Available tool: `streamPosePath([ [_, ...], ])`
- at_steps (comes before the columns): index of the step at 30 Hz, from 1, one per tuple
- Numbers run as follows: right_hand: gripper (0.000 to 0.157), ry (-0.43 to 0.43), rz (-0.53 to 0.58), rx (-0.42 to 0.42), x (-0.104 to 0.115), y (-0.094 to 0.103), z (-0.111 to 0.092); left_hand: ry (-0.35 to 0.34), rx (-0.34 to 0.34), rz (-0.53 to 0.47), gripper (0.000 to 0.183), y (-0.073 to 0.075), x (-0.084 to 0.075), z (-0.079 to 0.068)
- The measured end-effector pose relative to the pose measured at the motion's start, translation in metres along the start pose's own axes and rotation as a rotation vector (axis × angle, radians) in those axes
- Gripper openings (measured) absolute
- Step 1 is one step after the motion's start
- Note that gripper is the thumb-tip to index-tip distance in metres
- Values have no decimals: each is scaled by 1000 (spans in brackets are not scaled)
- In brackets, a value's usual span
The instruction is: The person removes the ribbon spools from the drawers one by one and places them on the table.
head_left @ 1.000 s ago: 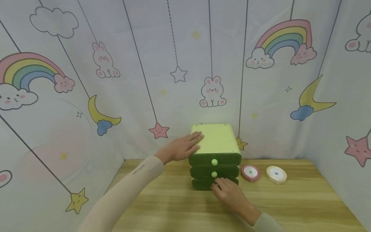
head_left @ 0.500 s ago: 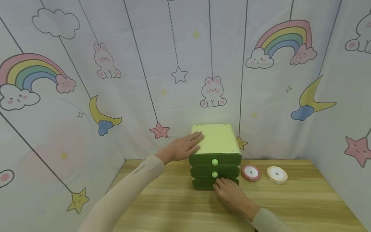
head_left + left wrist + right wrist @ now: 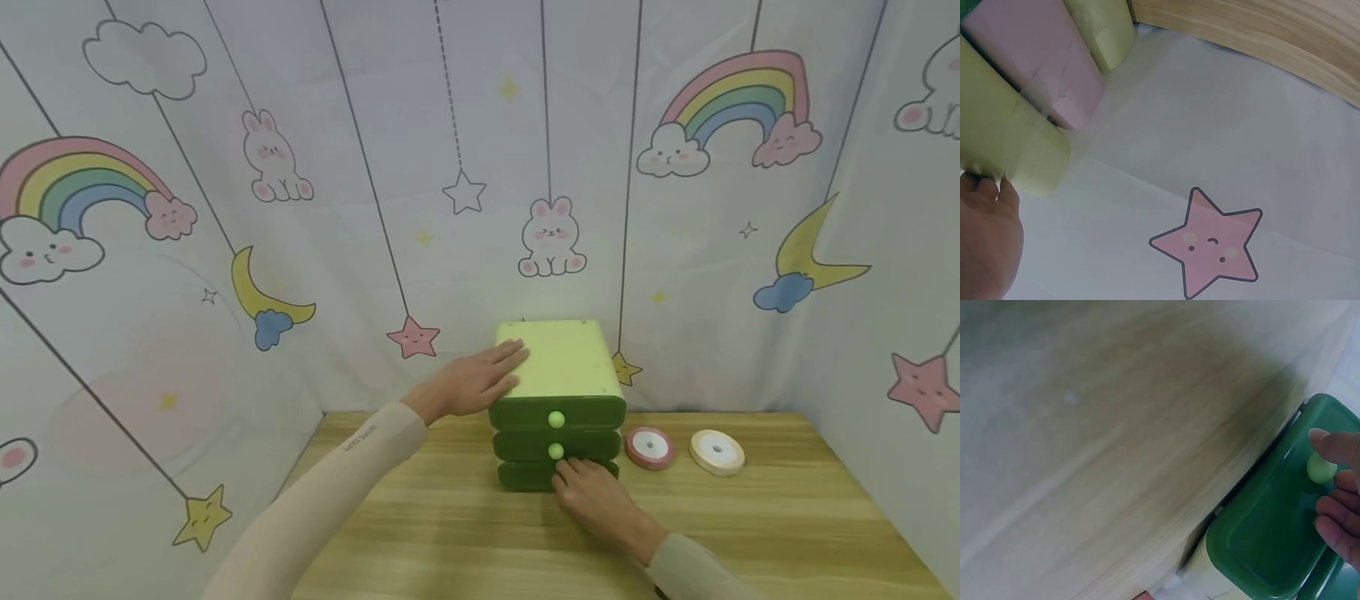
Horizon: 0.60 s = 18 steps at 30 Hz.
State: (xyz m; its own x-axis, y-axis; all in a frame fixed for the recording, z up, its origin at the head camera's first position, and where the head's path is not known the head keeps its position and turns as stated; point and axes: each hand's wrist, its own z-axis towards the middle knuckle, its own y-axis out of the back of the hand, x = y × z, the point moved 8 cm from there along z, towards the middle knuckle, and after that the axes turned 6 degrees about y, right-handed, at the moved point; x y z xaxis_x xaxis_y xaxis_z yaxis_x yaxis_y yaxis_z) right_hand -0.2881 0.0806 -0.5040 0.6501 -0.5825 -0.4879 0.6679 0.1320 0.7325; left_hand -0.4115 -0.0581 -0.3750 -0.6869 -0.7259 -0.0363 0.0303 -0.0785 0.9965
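I'm looking into a small draped booth or corner; whether it stands in a home or a studio, I can't tell. Creased pale sheeting point(image 3: 465, 275) hangs at nine, twelve and three o'clock, printed nursery-style with rabbits point(image 3: 551, 240), rainbows point(image 3: 735, 83), moons point(image 3: 797, 248) and smiling stars point(image 3: 414, 339). It encloses a wood-grain surface point(image 3: 435, 533) stretching toward six o'clock.

My left hand point(image 3: 990, 240) at 8 o'clock, touching the pale green panel point(image 3: 1013, 134) at 9 | pink panel point(image 3: 1050, 59) just beyond, at 10 | second green panel point(image 3: 1109, 39) at 11 | wooden surface point(image 3: 1254, 31) at 1 | pink star point(image 3: 1213, 244) on white cloth point(image 3: 1222, 131) at 5
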Motion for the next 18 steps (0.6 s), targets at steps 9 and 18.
streamPosePath([
  [9, 17, 16, -58, 43, 2, -5, 2, 0, 5, -1, 66, 1, -1, -1],
  [18, 24, 36, -106, 70, 4, -9, 2, 5, 6, -11, 65, 1, 0, -1],
])
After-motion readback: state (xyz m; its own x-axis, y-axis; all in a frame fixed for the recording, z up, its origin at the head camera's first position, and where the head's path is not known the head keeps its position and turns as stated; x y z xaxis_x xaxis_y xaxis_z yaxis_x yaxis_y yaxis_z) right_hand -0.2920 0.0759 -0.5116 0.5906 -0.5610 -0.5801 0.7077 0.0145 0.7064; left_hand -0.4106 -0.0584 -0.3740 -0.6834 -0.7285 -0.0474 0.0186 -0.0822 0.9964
